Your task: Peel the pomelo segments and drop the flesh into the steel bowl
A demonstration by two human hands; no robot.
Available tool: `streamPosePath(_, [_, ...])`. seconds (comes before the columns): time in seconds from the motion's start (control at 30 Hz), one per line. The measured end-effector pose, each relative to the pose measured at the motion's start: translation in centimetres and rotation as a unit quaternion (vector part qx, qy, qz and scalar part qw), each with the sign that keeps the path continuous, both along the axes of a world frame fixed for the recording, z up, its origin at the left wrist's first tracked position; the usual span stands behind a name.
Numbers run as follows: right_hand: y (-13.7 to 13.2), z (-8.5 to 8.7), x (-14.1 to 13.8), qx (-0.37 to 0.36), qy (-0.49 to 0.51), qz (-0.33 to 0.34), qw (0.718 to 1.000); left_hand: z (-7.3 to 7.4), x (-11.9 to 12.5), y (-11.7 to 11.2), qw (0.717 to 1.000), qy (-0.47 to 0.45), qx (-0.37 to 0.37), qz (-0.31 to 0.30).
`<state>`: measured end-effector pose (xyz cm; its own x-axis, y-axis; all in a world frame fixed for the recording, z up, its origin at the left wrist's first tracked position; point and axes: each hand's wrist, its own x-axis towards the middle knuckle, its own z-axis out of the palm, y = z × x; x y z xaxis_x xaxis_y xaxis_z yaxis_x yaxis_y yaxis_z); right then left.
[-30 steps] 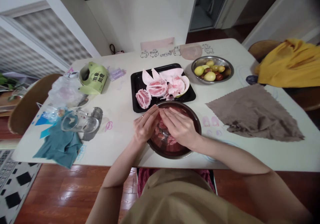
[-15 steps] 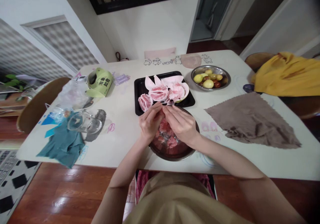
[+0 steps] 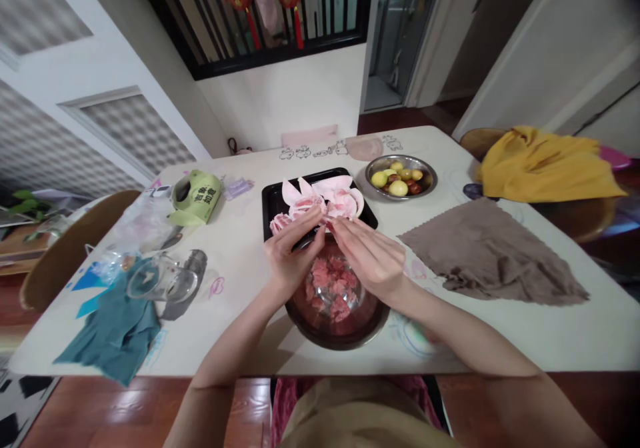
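Both hands meet above a steel bowl (image 3: 300,325), fingertips close together. My left hand (image 3: 293,251) and my right hand (image 3: 370,258) are pinched on a small pomelo segment (image 3: 327,227), mostly hidden by the fingers. Inside the bowl lie several peeled chunks of pink pomelo flesh (image 3: 336,278). Just beyond the hands, a black tray (image 3: 271,201) carries thick pale peel (image 3: 333,185) and unpeeled pink pomelo wedges (image 3: 307,205); my fingers cover its near edge.
A metal bowl of yellow and brown fruit (image 3: 400,176) stands at the back right, above a brown cloth (image 3: 500,251). At left are a green printed bag-like item (image 3: 197,198), a clear glass jug (image 3: 163,278) lying over a teal cloth (image 3: 113,328), and crumpled plastic (image 3: 143,218).
The camera view has tilted upward, so the table sits lower in the picture. My hands have drawn slightly apart at the palms, showing more of the bowl, fingertips still together.
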<state>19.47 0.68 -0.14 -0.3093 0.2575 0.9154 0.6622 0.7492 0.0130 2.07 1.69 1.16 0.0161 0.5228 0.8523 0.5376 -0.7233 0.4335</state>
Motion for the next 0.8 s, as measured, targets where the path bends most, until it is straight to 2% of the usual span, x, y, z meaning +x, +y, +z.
streamPosePath(0.2, [0.1,0.2,0.1,-0.021,-0.03,-0.004,0.999,-0.8,-0.3,0.3,1.0,-0.012,-0.013,-0.009])
streamPosePath(0.5, [0.8,-0.6,-0.3,-0.077,-0.036,0.014,0.996,-2.0,-0.8,1.4,0.999,0.047,0.006,0.007])
streamPosePath(0.8, [1.3,-1.1,-0.2,-0.051,-0.061,-0.011,0.997,-2.3,-0.6,1.8,0.999,0.037,0.004,0.001])
